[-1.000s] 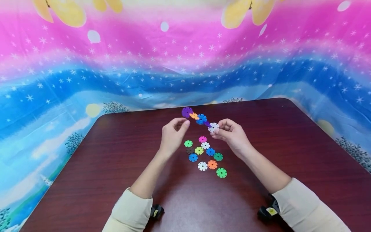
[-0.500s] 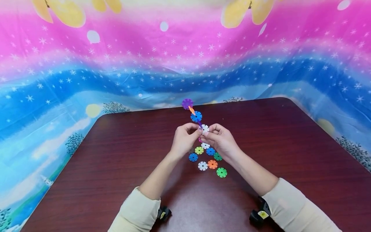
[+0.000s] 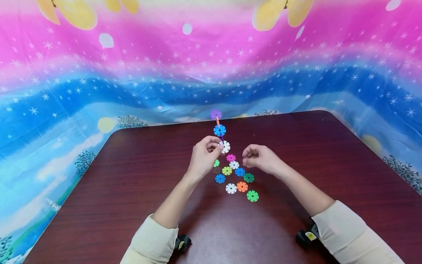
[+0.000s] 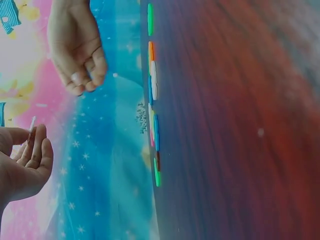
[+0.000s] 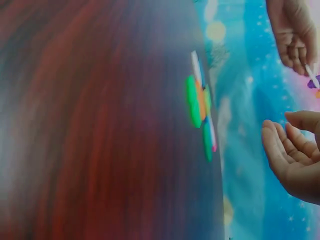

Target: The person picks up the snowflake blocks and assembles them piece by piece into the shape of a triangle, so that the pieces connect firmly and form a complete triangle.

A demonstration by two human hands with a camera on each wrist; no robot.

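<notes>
My left hand pinches a white notched disc at the near end of a chain of snowflake discs. Beyond it the chain runs through a purple disc seen edge-on, a blue disc, an orange disc and a purple disc at the far end. The left wrist view shows the white disc edge-on between thumb and fingers. To the right, my right hand hovers apart from the chain, fingers loosely bent, nothing between them; the right wrist view shows its thumb and fingers separated.
Several loose discs lie on the dark wooden table below the hands, among them a pink disc, an orange disc and a green disc. A patterned cloth hangs behind the table's far edge.
The right hand held the white disc, then both hands met at it. Now the left hand alone holds the chain, which stands more upright, and the right hand has drawn away rightward.
</notes>
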